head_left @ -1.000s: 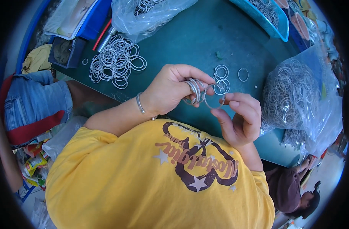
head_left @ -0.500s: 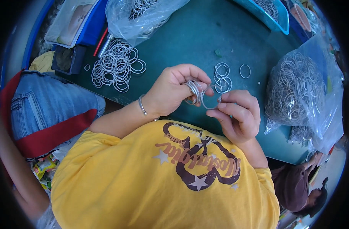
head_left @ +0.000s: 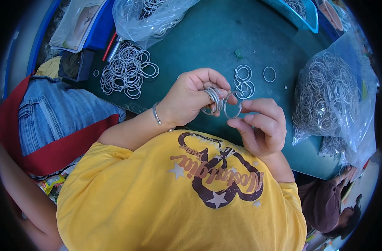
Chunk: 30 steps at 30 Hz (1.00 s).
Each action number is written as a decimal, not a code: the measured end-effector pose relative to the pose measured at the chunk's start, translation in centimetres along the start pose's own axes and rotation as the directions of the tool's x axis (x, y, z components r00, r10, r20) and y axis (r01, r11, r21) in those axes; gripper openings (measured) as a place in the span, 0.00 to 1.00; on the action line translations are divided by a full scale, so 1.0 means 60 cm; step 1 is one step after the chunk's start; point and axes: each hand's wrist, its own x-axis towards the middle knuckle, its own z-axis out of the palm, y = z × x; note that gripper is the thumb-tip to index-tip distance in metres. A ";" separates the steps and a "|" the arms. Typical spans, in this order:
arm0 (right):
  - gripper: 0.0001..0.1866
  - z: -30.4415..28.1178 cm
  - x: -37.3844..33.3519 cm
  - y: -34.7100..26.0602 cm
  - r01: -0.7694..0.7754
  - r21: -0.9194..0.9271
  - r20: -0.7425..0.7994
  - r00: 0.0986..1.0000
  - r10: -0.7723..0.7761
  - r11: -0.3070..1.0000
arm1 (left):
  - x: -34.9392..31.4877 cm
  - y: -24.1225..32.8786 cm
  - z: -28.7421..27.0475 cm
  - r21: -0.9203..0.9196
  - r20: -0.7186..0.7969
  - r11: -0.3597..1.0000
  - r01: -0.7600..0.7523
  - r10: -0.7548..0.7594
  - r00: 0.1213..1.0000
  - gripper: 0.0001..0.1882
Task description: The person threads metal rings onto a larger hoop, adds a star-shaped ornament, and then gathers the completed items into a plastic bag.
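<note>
Over the near part of the table, my left hand (head_left: pixel 187 97) is closed round a bunch of metal rings (head_left: pixel 214 101). Between the thumb and fingertips of my right hand (head_left: pixel 264 127), a single metal ring (head_left: pixel 225 109) is pinched by its right side, and its far side comes close to the left fingers. Whether the left fingers touch that ring, I cannot tell. Beyond my hands lie a few overlapping rings (head_left: pixel 243 80), with one separate ring (head_left: pixel 275 75) to their right. A large pile of rings (head_left: pixel 126 71) rests at the left.
Clear bags of rings stand at the right (head_left: pixel 324 94) and back left (head_left: pixel 151 21). A turquoise basket (head_left: pixel 311 26) sits at the back right. A red stick (head_left: pixel 109 47) and small dark box (head_left: pixel 76 66) flank the pile. People sit at left, in jeans (head_left: pixel 61 121), and lower right (head_left: pixel 322 209).
The ring in my right hand has turned and now looks narrower. My hands stay nearly in place. The jeans-clad person at left has shifted a little to the right.
</note>
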 end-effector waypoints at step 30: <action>0.06 -0.093 -0.006 0.138 -0.450 -0.697 -0.010 0.785 0.619 0.559 | 0.004 -0.013 -0.011 0.140 -0.046 0.988 -0.068 0.076 0.996 0.05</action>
